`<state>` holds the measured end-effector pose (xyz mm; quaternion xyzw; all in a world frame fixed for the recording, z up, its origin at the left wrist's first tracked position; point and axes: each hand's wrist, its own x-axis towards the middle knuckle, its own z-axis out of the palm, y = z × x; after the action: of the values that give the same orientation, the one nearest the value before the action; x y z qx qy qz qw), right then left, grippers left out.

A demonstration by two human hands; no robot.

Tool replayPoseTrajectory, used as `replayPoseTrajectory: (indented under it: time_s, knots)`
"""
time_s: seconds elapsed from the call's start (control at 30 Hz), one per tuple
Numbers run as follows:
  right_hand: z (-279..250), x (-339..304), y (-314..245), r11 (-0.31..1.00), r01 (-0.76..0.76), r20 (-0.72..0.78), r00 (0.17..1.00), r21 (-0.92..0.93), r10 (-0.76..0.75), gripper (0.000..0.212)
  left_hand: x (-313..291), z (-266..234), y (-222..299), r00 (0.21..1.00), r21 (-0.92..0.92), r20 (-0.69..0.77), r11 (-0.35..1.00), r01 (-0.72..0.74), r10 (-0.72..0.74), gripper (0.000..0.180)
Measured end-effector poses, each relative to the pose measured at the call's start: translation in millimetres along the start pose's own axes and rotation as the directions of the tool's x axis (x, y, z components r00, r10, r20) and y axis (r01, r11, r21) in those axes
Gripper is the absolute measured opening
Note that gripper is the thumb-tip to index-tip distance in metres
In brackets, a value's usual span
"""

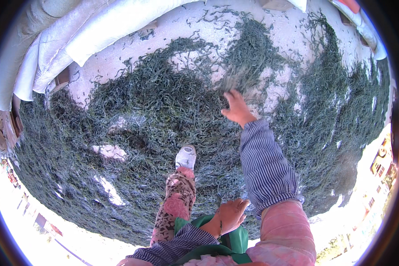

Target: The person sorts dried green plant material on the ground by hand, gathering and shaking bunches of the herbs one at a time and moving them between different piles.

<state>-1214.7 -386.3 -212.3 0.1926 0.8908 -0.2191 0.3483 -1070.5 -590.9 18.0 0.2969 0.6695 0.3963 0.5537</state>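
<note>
Dark-green strands strewn beneath right hand (loosely spread).

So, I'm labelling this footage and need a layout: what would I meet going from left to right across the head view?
Pale bare patch amid dark green strands → white shoe → right hand → white sheeting at the upper right edge.

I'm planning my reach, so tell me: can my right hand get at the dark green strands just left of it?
Likely yes: your right hand is stretched out, fingers spread, and nothing visible blocks the way to the dark green strands.
</note>
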Motion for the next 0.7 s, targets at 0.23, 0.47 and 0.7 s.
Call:
replayPoseTrajectory:
  time_s: [0.23, 0.47, 0.7]
  knots:
    - [-128.5, 69.1, 32.8, 0.922, -0.037, -0.604, 0.746, 0.384, 0.281, 0.062, 3.6, -15.2, -1.7, 0.984, -0.183, -0.175, 0.98, -0.073, 0.041, 0.031]
    - [-71.7, 41.2, 16.8, 0.856, -0.208, 0.203, 0.971, 0.473, 0.123, 0.057, 5.4, -13.7, -3.3, 0.993, -0.039, -0.121, 0.999, -0.016, 0.011, 0.037]
    - [-104.0, -117.1, 24.2, -0.453, 0.154, -0.007, 0.95, 0.878, 0.311, 0.024, 8.4, -3.3, 1.5, 0.997, -0.006, -0.077, 1.0, -0.013, 0.013, 0.046]
